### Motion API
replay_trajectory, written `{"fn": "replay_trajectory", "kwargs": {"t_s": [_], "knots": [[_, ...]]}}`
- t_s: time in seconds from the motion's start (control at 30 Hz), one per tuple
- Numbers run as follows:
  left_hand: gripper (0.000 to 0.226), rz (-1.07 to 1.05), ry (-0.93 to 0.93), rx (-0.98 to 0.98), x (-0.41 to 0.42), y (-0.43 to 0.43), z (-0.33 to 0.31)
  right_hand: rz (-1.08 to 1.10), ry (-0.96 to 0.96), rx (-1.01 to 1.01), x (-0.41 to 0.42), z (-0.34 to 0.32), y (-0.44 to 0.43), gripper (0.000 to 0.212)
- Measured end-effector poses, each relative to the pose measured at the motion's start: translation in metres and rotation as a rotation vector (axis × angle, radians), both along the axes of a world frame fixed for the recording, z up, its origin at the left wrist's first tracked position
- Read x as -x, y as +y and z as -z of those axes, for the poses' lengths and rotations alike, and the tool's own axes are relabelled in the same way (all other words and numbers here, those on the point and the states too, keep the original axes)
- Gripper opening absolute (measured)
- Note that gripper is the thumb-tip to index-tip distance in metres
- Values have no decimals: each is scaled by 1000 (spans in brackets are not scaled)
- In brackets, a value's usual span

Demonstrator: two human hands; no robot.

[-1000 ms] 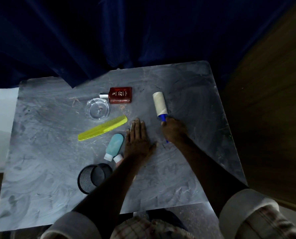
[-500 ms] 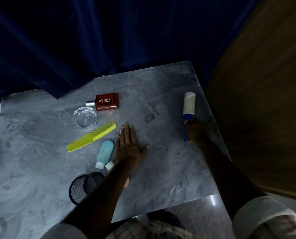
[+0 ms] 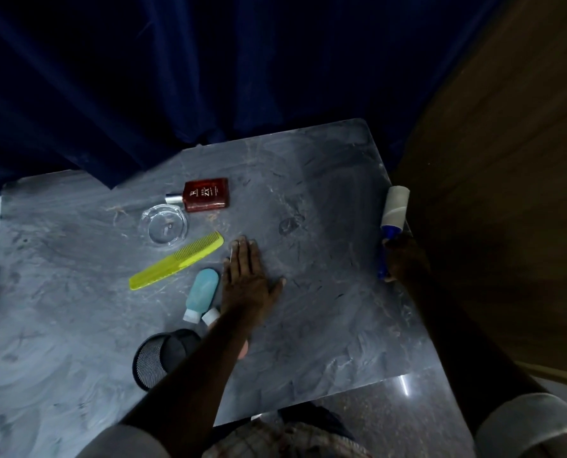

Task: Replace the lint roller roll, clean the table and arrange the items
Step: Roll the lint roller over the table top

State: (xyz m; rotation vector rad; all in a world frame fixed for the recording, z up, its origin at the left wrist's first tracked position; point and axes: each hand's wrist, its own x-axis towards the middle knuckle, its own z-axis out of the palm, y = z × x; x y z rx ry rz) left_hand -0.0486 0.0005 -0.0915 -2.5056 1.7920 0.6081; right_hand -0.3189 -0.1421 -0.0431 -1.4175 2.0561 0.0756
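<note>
My right hand (image 3: 406, 259) grips the blue handle of the lint roller (image 3: 395, 208), whose pale roll points away from me at the table's right edge. My left hand (image 3: 247, 279) lies flat, fingers together, on the grey marble table (image 3: 325, 309) near the middle. Just left of that hand lie a light blue squeeze bottle (image 3: 202, 292) with a white cap and a second white cap (image 3: 211, 315) partly under my wrist. A yellow comb (image 3: 176, 261), a clear glass dish (image 3: 167, 228) and a dark red perfume bottle (image 3: 204, 195) lie further back.
A black mesh cup (image 3: 156, 361) lies on its side near the front, partly behind my left forearm. A dark blue curtain (image 3: 209, 77) hangs behind the table. A brown wooden floor (image 3: 506, 193) runs along the right edge.
My right hand has carried the lint roller from the table's middle to its right edge. The left hand stays flat in the same spot.
</note>
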Motion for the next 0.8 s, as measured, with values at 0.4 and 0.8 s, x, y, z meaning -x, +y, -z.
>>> {"fn": "replay_trajectory", "kwargs": {"t_s": [0.4,0.8], "knots": [[108,5,39,20,0,-1,5,-231,-26,64,-85,-1,4,38],[106,13,70,-21,-1,-2,-1,-533,102,0,-135,3,15,38]]}}
